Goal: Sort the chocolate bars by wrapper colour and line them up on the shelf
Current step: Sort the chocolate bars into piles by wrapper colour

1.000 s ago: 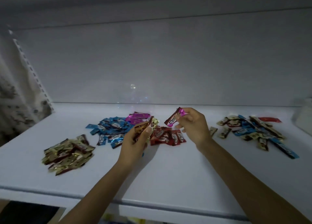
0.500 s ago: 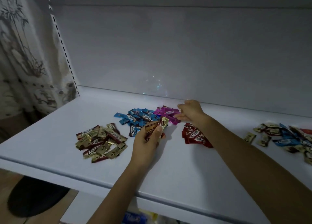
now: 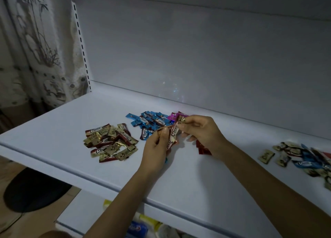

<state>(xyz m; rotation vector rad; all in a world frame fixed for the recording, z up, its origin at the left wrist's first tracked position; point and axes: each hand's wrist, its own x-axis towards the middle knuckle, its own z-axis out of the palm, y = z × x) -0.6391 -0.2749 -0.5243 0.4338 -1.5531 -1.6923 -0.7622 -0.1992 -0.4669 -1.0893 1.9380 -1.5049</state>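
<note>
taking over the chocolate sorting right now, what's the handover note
Left hand holds a bunch of bars above the shelf.
Right hand pinches the top end of a gold bar in that bunch.
Done: gold pile at left, blue pile, pink pile behind the hands, red pile partly hidden under the right wrist.
Left: sort the held bars and the mixed heap at right; no pile is lined up in a row yet.

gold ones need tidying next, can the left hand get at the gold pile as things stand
Probably yes: the gold pile lies uncovered just beside the left hand, nothing between them, though that hand holds several bars.
</note>
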